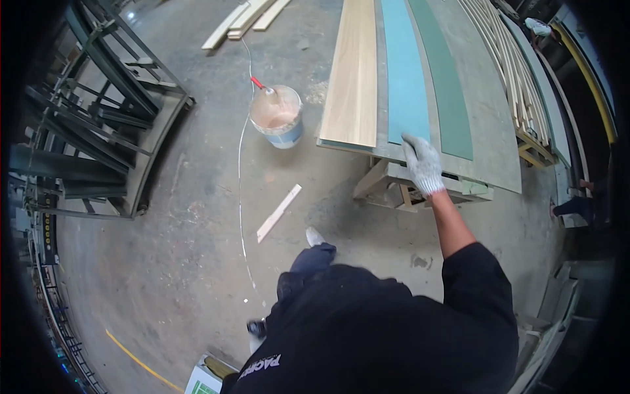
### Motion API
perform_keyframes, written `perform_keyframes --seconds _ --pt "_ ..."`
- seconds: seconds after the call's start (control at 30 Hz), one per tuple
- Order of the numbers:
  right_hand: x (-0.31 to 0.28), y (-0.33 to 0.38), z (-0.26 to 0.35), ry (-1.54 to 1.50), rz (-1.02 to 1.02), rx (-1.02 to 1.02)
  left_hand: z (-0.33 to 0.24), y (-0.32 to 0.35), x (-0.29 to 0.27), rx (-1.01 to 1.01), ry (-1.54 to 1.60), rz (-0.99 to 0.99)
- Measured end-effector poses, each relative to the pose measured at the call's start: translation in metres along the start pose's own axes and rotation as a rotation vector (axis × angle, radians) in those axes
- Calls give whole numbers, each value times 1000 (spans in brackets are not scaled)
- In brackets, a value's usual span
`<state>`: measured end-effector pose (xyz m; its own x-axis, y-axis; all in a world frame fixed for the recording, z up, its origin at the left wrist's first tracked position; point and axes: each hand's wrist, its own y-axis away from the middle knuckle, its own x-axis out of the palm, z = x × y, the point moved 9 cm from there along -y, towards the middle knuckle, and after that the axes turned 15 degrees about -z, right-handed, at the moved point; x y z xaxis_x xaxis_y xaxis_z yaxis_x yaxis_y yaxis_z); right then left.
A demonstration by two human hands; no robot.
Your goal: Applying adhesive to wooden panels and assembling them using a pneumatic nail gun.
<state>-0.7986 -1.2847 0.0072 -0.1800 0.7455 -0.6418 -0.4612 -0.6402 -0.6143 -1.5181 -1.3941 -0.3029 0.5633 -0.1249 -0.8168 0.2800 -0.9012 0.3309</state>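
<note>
My right hand [421, 161], in a white knit glove with a red cuff edge, is at the near end of a long light-blue strip [403, 79]. Its fingers are bent over the strip's end corner and appear to grip it. The strip lies flat on a grey board [489, 125], between a pale wood-grain plank [351, 79] on its left and a dark green strip [449, 92] on its right. Low beside my dark jacket, a small black object [256, 327] shows above a patch of white that may be my left glove; no fingers can be made out there.
A bucket [281, 134] of pinkish paste with a red-handled tool stands left of the work stand [394, 184]. A wood offcut [279, 213] and a thin cord [241, 177] lie on the floor. Left is a metal rack cart [161, 141]; wooden strips [508, 65] lie far right.
</note>
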Motion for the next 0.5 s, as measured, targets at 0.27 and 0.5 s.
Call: perform_keyframes --seconds 0.27,0.5 --pt "70 -75 50 -11 328 -600 -207 -60 31 62 390 -132" --pt "156 -63 76 -66 789 -1093 -374 -15 2 -32 494 -191"
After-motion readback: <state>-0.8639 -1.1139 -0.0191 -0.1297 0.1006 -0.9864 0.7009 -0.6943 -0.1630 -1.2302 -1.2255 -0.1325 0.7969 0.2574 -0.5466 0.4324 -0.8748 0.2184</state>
